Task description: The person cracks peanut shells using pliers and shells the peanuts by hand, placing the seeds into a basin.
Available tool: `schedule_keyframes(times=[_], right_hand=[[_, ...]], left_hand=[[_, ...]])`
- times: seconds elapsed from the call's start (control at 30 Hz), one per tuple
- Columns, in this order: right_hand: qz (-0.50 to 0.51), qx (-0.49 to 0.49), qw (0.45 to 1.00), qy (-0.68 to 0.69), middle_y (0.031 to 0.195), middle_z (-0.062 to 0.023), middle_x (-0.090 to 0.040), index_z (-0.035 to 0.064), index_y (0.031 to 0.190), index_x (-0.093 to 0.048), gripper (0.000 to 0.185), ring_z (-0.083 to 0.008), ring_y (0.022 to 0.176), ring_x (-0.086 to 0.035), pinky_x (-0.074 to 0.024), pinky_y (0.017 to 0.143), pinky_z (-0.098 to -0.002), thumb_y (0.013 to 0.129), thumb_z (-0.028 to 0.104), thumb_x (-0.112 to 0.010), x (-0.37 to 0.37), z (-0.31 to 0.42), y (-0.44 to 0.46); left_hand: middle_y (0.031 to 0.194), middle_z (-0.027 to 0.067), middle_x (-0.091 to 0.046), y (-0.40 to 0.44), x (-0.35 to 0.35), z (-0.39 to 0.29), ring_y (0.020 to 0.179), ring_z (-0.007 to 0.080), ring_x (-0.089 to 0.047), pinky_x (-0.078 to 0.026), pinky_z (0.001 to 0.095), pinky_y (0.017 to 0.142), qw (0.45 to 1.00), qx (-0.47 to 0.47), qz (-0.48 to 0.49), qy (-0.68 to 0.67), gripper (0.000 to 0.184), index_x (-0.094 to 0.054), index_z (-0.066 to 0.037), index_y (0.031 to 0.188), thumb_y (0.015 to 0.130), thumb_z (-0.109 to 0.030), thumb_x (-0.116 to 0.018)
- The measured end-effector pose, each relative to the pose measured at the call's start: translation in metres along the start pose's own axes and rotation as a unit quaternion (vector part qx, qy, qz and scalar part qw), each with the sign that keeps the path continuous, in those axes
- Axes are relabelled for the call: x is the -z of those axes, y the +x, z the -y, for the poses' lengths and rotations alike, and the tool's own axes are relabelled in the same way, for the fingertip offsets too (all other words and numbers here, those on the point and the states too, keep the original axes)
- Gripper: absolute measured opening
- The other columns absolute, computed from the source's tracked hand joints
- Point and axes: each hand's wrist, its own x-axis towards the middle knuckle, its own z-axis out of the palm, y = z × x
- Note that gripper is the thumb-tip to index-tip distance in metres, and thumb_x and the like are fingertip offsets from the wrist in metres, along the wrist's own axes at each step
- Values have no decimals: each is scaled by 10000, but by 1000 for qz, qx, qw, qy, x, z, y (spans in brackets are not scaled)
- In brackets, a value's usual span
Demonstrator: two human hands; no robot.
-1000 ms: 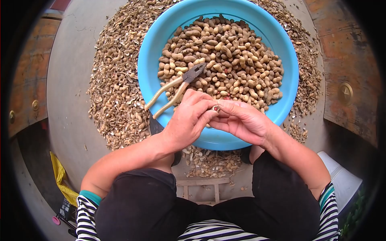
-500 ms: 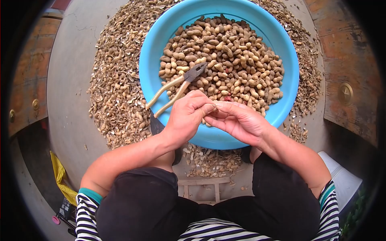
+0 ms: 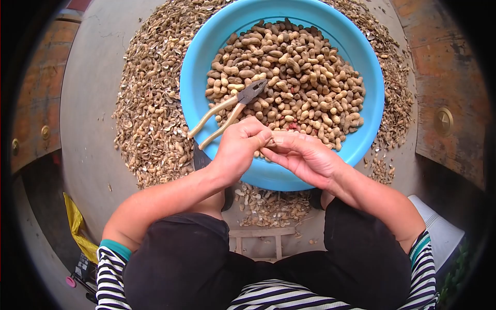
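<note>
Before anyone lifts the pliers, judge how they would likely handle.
The pliers look stiff and probably nose-heavy, given the thick metal head. Their splayed handles suggest they may hinge when gripped. Pushed, they might shift the loose peanuts.

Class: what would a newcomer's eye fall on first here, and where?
A large round blue plastic basin of tan whole peanuts fills the upper middle. Dark-headed metal pliers with cream handles lie across its left side; a bare left hand and bare right hand are close together over the basin's near side. Broken brown peanut shells lie heaped on the grey floor around it.
</note>
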Motion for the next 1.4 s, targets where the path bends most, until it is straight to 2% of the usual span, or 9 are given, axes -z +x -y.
schedule_keyframes(times=[0.13, 0.37, 0.57, 0.67, 0.73, 0.97, 1.07, 1.23, 1.4], right_hand=[[-11, -2, 1000, -29, 1174, -104, -574, -69, 1208, -516, 338, -153, 1085, -551, -432, 1007, -281, 898, 56, -566, 0, 0, 0], [-20, 2, 999, -49, 1166, -85, -576, -66, 1231, -501, 366, -142, 1058, -564, -438, 986, -268, 892, 52, -569, 1, 6, -5], [-29, -18, 999, -25, 1118, -68, -586, -30, 1174, -539, 306, -139, 1038, -568, -462, 947, -263, 917, 129, -586, 3, 5, -5], [-24, -35, 999, 19, 1079, -57, -586, -20, 1133, -552, 276, -128, 1001, -565, -471, 928, -258, 927, 161, -584, 3, 5, -5], [-8, -45, 999, 27, 1042, -48, -584, -20, 1099, -564, 252, -120, 964, -560, -479, 912, -260, 929, 164, -582, 7, 4, -4], [5, -33, 999, 28, 1003, -50, -584, -17, 1039, -585, 207, -118, 942, -564, -485, 905, -265, 932, 160, -576, 14, 2, -5], [3, -19, 1000, 7, 999, -56, -591, -22, 1039, -584, 211, -121, 935, -576, -487, 905, -262, 931, 160, -576, 12, 2, -4], [-24, -11, 999, -40, 995, -62, -614, -21, 1036, -596, 221, -125, 929, -594, -486, 918, -263, 920, 167, -594, 12, -6, -4], [-37, -23, 997, -63, 997, -57, -613, -15, 1024, -600, 214, -117, 933, -589, -485, 914, -268, 921, 173, -593, 1, 2, -4]], left_hand=[[898, 40, -599, 3, 1, -1, 850, 98, -542, -437, 257, 790, 992, 67, 4, -104, 203, -628, 13, 921, 950, -157, -521], [960, 52, -630, 2, 1, 3, 896, 108, -561, -446, 263, 822, 976, 70, 45, -203, 285, -620, 9, 1025, 962, -252, -526], [994, 32, -614, 1, 2, 2, 948, 121, -553, -437, 273, 839, 993, 32, 47, -100, 303, -638, -28, 1047, 944, -301, -558], [987, 21, -572, 3, 0, 10, 948, 121, -531, -430, 265, 828, 998, -47, 35, -31, 244, -652, -36, 1021, 927, -252, -588], [861, 24, -532, 3, -3, 5, 887, 121, -504, -427, 261, 783, 994, -103, 14, 34, 147, -674, -26, 976, 887, -127, -616], [833, 18, -502, 4, -3, 0, 825, 112, -485, -404, 249, 711, 989, -118, 12, 88, 78, -645, -13, 861, 863, -89, -625], [831, 13, -499, 3, -3, -2, 777, 102, -491, -405, 242, 665, 998, -68, 13, -5, 78, -640, -10, 842, 870, -76, -610], [940, 20, -542, 4, 1, 1, 763, 85, -523, -428, 243, 662, 987, 70, 22, -142, 190, -632, 5, 912, 917, -179, -585], [876, 18, -589, 4, 2, 5, 746, 83, -540, -441, 237, 678, 984, 79, 25, -158, 218, -622, -8, 969, 930, -219, -581]])
